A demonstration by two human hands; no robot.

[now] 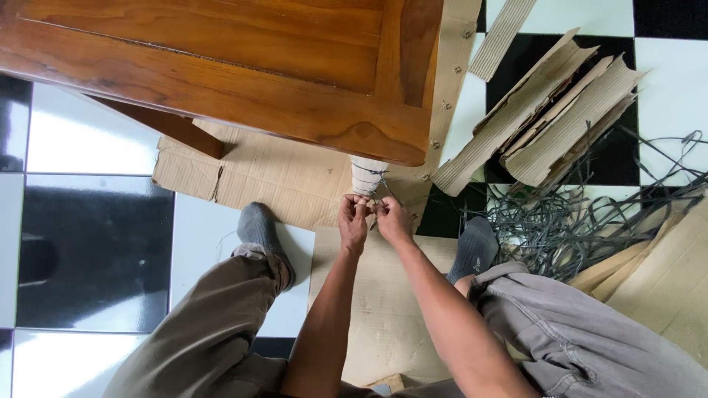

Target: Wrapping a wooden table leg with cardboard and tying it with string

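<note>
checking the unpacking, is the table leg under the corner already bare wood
No, the table leg is covered in pale wrapping, with both hands at its lower end.

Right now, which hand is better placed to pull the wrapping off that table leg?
Probably the right hand: it sits nearest the wrapped leg, with its fingers at the strap hanging from the wrapping. The left hand is beside it, pinching the same spot, so the edge is slight.

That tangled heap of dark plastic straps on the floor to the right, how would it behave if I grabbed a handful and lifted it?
The tangled heap of dark plastic straps would probably come up as a floppy clump, since the thin strands loop over one another. It looks light for its bulk, being mostly gaps. Loose ends may snag the folded corrugated cardboard pieces beside it.
</note>
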